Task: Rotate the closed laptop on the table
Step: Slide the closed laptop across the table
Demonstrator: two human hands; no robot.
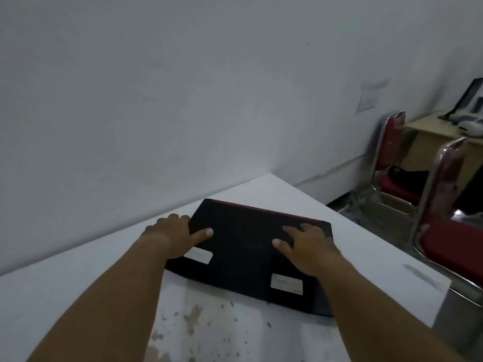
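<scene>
Your right hand [305,246] lies spread flat on the closed laptop [245,257], fingers splayed; your left hand [173,235] clasps its left edge, thumb on top. The laptop sits skewed on the white table [78,291], so the turn looks underway, not finished. Beyond stand red chairs [444,231].

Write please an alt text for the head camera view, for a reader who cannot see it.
Two bare hands rest on a closed black laptop lying at an angle on a white table: the left hand grips its left edge and the right hand lies flat on the lid. Two red chairs stand to the right, by a pale wall.
</scene>
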